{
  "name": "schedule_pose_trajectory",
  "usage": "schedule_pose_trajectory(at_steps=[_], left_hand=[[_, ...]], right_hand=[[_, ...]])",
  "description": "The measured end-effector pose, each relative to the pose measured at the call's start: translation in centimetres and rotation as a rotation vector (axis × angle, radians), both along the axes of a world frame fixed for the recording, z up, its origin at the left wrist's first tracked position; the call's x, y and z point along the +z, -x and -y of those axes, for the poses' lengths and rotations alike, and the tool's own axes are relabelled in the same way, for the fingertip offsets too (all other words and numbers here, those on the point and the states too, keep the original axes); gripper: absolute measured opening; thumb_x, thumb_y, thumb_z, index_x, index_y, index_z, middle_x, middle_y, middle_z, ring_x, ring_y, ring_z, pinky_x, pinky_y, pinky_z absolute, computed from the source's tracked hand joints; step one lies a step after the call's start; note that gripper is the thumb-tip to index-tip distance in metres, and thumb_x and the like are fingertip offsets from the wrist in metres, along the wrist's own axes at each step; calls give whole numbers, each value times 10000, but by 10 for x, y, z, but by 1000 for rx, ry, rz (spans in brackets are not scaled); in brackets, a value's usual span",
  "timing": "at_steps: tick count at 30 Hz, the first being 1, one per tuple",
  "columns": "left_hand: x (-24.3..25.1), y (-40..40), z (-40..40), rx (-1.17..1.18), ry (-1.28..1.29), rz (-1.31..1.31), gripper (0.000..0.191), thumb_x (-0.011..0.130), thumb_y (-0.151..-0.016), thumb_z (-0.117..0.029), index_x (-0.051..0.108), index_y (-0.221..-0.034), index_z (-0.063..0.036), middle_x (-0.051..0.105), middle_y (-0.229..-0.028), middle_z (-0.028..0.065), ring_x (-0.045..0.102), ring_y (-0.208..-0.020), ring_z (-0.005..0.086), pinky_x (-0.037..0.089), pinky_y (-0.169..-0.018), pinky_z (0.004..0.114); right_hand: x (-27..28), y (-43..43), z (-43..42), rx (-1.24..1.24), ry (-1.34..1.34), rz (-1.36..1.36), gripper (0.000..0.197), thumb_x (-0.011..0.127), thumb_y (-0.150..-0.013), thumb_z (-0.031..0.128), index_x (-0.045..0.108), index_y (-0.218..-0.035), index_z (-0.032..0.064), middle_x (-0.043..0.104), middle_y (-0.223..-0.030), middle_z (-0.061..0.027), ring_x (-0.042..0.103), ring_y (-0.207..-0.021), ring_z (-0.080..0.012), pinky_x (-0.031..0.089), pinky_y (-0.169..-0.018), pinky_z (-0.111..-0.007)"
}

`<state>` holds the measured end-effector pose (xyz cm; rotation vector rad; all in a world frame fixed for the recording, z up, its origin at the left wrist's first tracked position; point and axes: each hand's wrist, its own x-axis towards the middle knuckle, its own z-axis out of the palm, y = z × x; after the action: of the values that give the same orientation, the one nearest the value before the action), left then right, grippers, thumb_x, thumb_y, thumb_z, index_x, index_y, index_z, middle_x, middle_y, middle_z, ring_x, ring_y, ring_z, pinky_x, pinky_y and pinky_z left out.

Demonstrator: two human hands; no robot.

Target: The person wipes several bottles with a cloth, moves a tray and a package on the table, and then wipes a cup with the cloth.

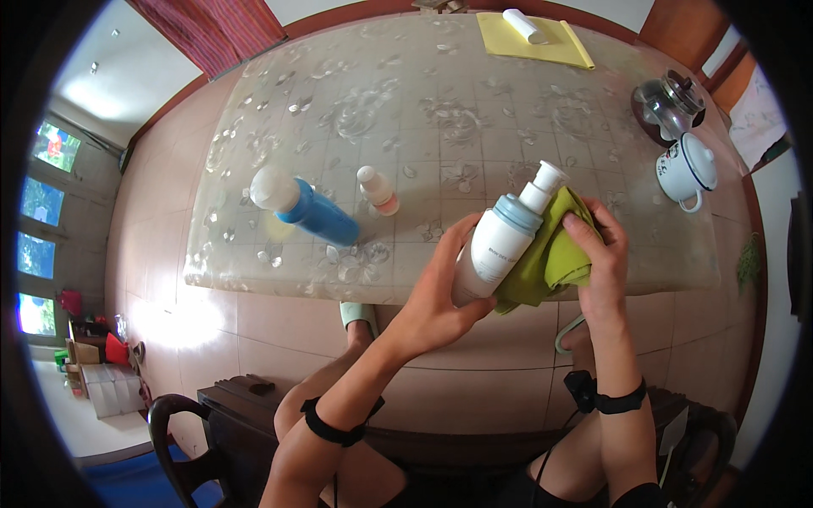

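My left hand (443,286) is wrapped around the lower body of a white pump bottle (498,244) with a pale blue collar and a white pump head. The bottle leans to the right above the table's near edge, and its front bears writing. In my right hand (600,254) is a folded olive-green cloth (549,260), pressed along the bottle's right side. Left of my hands, a blue bottle (324,216) with a whitish domed cap stands on the table. Between it and the pump bottle is a small white and pink bottle (379,190).
A clear floral cover lies over the table (406,140). At its right are a glass teapot (670,108) and a white enamel mug (686,168) with a lid. A white roll (524,26) rests on a yellow sheet (508,47) at the far edge. Dark wooden chair arms (168,444) flank me.
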<state>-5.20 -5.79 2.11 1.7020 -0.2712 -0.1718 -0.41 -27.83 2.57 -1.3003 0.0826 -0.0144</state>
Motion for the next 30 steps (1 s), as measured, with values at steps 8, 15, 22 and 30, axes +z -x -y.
schedule_pose_trajectory(at_steps=[8, 15, 22, 30], left_hand=[[3, -1, 4, 54, -1, 8, 824, 780, -799, -71, 352, -1503, -46, 519, -1354, 131, 500, -1263, 236, 391, -1087, 385], [15, -2, 4, 78, 47, -215, 716, 787, -891, -258, 418, -1451, -8, 607, -1250, 136, 576, -1153, 200, 470, -988, 364], [16, -1, 8, 40, 229, -316, 599, 728, -941, -332, 514, -1383, 11, 625, -1204, 111, 573, -1108, 172, 468, -953, 331], [28, 3, 4, -90, 407, -614, 686, 716, -859, -419, 525, -1343, 28, 618, -1141, 186, 675, -836, 214, 559, -683, 300]], right_hand=[[8, 5, -1, 14, 191, 119, 221, 737, -898, 100, 700, -1077, -24, 693, -927, -15, 618, -845, -77, 487, -772, -226], [15, 7, 2, 110, 295, 188, 228, 730, -904, 127, 696, -1053, -42, 702, -894, -28, 613, -813, -70, 482, -735, -221], [15, 7, 8, 97, 235, 111, 246, 720, -919, 152, 698, -1069, -43, 701, -898, -24, 614, -815, -69, 482, -738, -221], [9, 4, 14, 95, 173, 23, 203, 717, -922, 117, 707, -1073, -20, 708, -938, -30, 626, -846, -75, 486, -769, -223]])
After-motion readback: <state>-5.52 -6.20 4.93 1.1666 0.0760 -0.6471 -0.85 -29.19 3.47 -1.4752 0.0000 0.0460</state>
